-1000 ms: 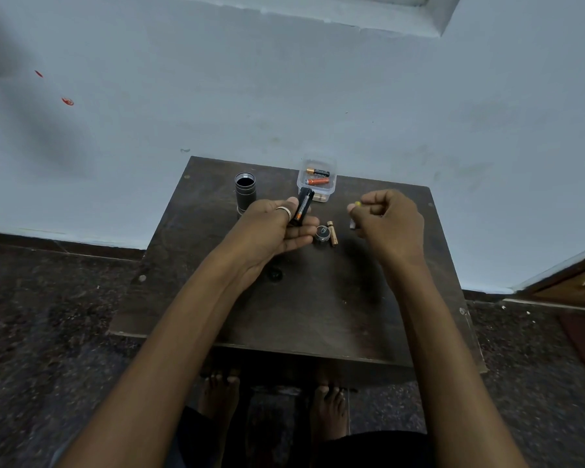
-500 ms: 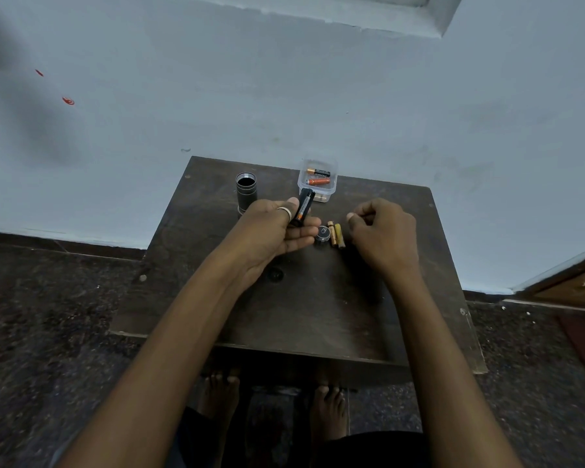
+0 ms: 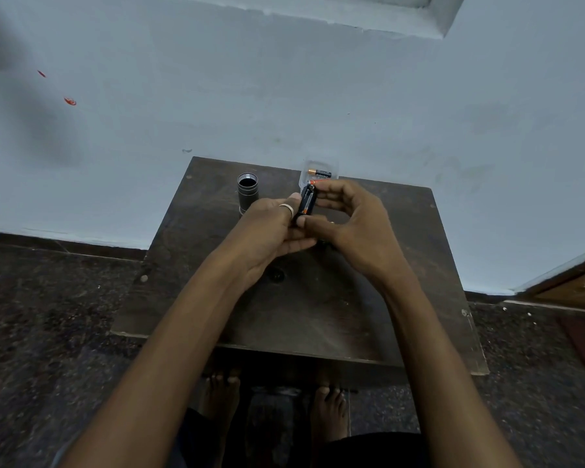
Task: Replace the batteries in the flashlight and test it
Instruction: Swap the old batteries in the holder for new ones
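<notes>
**Desk:** Black plastic battery holder [image 3: 306, 204], one orange-banded cell seated in it, stands nearly upright between two hands above a dark wooden table [image 3: 318, 319]. Who has hold of what?

**Photographer:** Left hand [image 3: 271, 228], a pale ring on one finger, curls its fingers round the holder's lower end. Right hand [image 3: 355, 224] is half closed, thumb at the bottom, forefinger hooked over the top, pinching it lengthwise. Whether it presses a cell or the frame, I cannot tell.

**Desk:** And the flashlight?

**Photographer:** Dark metal flashlight tube [image 3: 248, 192] stands open-mouthed on the table's far side, just beyond the left hand, untouched. Clear plastic box [image 3: 334, 164] of spare batteries [image 3: 319, 172] sits behind the right fingers.

**Desk:** Risks?

**Photographer:** My judgement only. A sprung cell could pop out under that end-to-end squeeze and roll off the table. A cell seated the wrong way round would leave the light dead at the test. A careless left wrist could topple the tube.
</notes>
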`<state>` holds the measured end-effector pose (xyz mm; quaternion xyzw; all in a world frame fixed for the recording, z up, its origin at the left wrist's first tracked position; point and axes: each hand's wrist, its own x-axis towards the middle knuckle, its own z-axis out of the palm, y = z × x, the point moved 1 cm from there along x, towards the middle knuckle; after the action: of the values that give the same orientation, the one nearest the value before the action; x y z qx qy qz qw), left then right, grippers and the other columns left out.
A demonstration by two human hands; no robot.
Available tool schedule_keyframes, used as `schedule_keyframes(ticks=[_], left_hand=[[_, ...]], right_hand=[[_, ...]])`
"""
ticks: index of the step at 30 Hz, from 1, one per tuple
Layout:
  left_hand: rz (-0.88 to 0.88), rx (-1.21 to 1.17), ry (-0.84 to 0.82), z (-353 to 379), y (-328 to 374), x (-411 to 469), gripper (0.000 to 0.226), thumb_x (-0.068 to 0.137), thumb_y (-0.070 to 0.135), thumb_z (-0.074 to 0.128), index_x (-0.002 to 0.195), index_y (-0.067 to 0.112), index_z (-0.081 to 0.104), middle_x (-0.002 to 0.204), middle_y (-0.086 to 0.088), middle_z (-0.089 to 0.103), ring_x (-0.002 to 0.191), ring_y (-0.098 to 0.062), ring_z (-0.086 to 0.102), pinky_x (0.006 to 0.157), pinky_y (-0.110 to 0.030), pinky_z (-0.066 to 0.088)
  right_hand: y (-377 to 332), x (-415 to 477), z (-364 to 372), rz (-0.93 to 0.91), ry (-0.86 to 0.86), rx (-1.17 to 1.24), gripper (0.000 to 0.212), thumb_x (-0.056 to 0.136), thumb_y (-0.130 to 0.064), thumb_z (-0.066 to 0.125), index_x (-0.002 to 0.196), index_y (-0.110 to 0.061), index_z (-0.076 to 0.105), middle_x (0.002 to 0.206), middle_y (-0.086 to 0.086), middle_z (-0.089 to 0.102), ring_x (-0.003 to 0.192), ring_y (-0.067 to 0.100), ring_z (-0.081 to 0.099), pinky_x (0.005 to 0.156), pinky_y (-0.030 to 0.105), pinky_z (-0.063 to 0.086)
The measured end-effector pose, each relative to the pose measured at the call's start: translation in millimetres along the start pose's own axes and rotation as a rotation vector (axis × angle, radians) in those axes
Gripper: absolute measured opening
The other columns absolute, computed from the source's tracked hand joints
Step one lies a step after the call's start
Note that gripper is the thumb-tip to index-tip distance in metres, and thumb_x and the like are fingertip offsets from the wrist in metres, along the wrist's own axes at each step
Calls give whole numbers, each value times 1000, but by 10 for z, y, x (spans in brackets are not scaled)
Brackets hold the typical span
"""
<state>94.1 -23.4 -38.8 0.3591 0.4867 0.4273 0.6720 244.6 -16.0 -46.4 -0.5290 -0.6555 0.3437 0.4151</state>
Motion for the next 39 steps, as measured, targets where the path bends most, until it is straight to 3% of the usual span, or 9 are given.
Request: schedule_keyframes(ticks=[4, 7, 11, 13, 16, 20, 25, 30, 39], left_hand=[[88, 164, 68, -18, -33, 28, 19, 98, 25, 60, 109, 12, 68, 96, -8, 73, 92, -16, 72, 77, -30, 62], [74, 139, 72, -29, -47, 40, 21, 101, 18, 54, 109, 5, 69, 94, -11, 73, 93, -17, 73, 78, -30, 61], [67, 27, 40, -39, -26, 36, 27, 104, 15, 47, 96, 1, 69, 73, -3, 72, 69, -7, 70, 68, -24, 60], [68, 9, 27, -39, -21, 34, 27, 104, 15, 47, 95, 2, 70, 75, -4, 72, 68, -7, 70, 67, -23, 59], [63, 40, 41, -42, -35, 50, 27, 103, 16, 49, 97, 2, 70, 87, -14, 72, 79, -12, 72, 69, -24, 59], [85, 57, 38, -50, -52, 64, 29, 103, 16, 49, 91, 4, 71, 79, -9, 74, 76, -12, 73, 64, -22, 58], [90, 119, 47, -56, -87, 90, 30, 103, 17, 51, 85, 4, 71, 81, -11, 74, 85, -16, 74, 70, -25, 59], [104, 177, 59, -56, -98, 73, 31, 103, 16, 51, 94, -6, 70, 84, -15, 71, 74, -10, 72, 66, -19, 57], [105, 189, 55, -52, -97, 83, 29, 102, 15, 52, 91, -5, 70, 83, -15, 72, 73, -10, 72, 66, -18, 57]], right_hand=[[-40, -33, 16, -74, 59, -190, 56, 75, -24, 87, 126, -18, 65, 121, -5, 69, 106, 5, 65, 88, 34, 60], [-70, -34, 20, -100, 54, -217, 54, 76, -22, 87, 125, -15, 66, 122, -2, 68, 106, 8, 64, 88, 35, 59], [-93, -42, -10, -100, 73, -141, 46, 81, -24, 81, 125, -17, 67, 118, -6, 71, 105, 4, 66, 76, 27, 60], [-94, -50, -8, -141, 95, -174, 43, 83, -22, 79, 123, -15, 68, 115, -5, 71, 103, 5, 66, 72, 28, 60], [-95, -60, 21, -213, 119, -255, 41, 82, -24, 75, 121, -12, 68, 112, -1, 71, 100, 9, 67, 72, 36, 60], [-124, -92, 30, -286, 114, -375, 49, 82, -40, 62, 122, -12, 65, 111, 2, 72, 99, 15, 68, 74, 40, 59], [-138, -114, 24, -301, 72, -506, 49, 85, -41, 63, 125, -14, 61, 116, 2, 71, 105, 18, 67, 81, 42, 57], [-124, -110, 47, -307, 36, -610, 47, 88, -40, 66, 128, -15, 58, 118, 3, 71, 106, 23, 67, 82, 42, 56], [-93, -95, -9, -263, 50, -418, 48, 81, -28, 77, 122, -10, 59, 116, 5, 73, 104, 18, 71, 82, 41, 59]])
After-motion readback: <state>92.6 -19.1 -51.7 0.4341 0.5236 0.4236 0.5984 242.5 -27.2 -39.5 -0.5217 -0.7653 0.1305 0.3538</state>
